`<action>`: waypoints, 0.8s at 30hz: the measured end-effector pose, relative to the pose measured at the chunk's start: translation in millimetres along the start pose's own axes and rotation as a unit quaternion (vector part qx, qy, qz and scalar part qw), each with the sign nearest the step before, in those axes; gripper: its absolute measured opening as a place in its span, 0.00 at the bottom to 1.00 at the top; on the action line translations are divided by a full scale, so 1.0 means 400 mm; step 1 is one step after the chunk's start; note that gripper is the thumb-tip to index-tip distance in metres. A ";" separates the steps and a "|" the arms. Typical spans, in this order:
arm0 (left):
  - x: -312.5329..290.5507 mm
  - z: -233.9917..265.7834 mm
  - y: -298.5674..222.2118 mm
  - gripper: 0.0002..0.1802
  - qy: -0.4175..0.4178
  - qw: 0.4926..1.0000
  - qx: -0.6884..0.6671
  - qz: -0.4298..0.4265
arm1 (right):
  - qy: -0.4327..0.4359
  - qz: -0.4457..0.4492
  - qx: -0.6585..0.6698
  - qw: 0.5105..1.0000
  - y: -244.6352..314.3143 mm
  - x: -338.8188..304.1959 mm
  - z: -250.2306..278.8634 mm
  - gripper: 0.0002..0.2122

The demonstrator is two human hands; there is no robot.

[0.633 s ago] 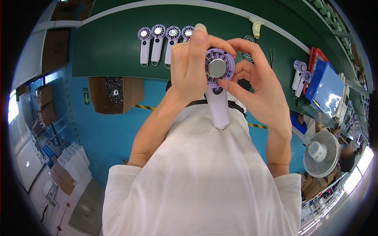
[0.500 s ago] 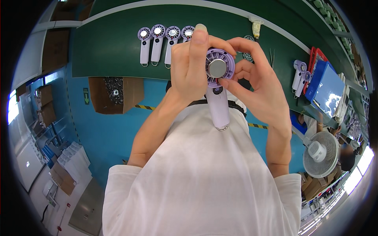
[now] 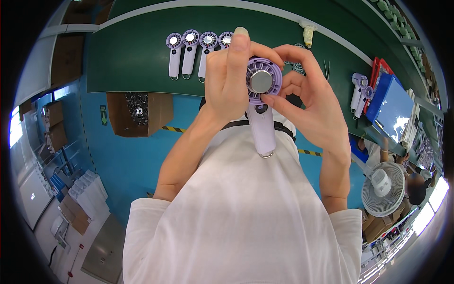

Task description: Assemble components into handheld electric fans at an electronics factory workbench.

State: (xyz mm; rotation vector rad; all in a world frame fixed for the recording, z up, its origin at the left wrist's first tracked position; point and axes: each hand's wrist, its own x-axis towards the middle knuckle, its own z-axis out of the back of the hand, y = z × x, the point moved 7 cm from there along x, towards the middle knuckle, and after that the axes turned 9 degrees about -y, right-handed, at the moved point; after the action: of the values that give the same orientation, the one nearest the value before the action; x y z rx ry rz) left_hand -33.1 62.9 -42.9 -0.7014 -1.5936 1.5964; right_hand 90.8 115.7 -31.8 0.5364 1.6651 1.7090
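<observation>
Between my hands is a light purple handheld fan (image 3: 262, 128), its round head up and its handle pointing down toward my shirt. A silver disc fills the middle of the head, and a small display is lit below it. My left hand (image 3: 228, 78) grips the head from the left, with its thumb sticking up. From the right, my right hand (image 3: 314, 102) pinches the rim, the thumb at the lower edge of the head and the forefinger arched over the top. Several similar purple fans (image 3: 188, 54) lie in a row on the green table (image 3: 127, 61), just left of my hands.
Two more purple fans (image 3: 358, 92) lie at the right beside a blue bin (image 3: 390, 106) and a red tray (image 3: 378, 68). An open cardboard box (image 3: 161, 113) of dark parts stands below the table's left edge. A white standing fan (image 3: 383, 187) and another person (image 3: 417, 185) are at far right.
Both hands keep their hold on the fan with almost no movement. The white standing fan at the right has turned slightly.
</observation>
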 end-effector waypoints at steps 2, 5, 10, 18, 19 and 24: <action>-0.002 -0.006 -0.002 0.45 0.003 1.000 0.004 -0.002 | -0.002 0.001 0.001 1.000 0.002 -0.003 0.001 0.27; -0.008 -0.007 -0.004 0.38 -0.037 0.997 -0.060 -0.029 | -0.006 0.004 -0.002 1.000 0.002 -0.009 0.004 0.27; -0.022 -0.013 -0.014 0.44 -0.019 0.999 0.028 0.006 | -0.018 0.003 -0.031 0.999 0.006 -0.022 0.000 0.26; -0.023 -0.018 -0.004 0.36 -0.054 0.996 -0.053 -0.052 | -0.011 0.015 -0.068 0.998 0.014 -0.030 0.011 0.25; -0.023 -0.016 -0.003 0.36 -0.061 0.994 -0.080 -0.041 | -0.012 0.014 -0.069 0.997 0.008 -0.031 0.013 0.25; -0.024 -0.021 0.001 0.36 -0.049 0.995 -0.078 -0.040 | -0.020 0.004 -0.035 0.999 -0.001 -0.035 0.016 0.27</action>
State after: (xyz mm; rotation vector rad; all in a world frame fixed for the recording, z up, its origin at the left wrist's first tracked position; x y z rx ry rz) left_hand -20.9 59.7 -45.0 -0.6417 -1.8107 1.4794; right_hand 105.0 110.1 -29.3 0.5416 1.5700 1.7454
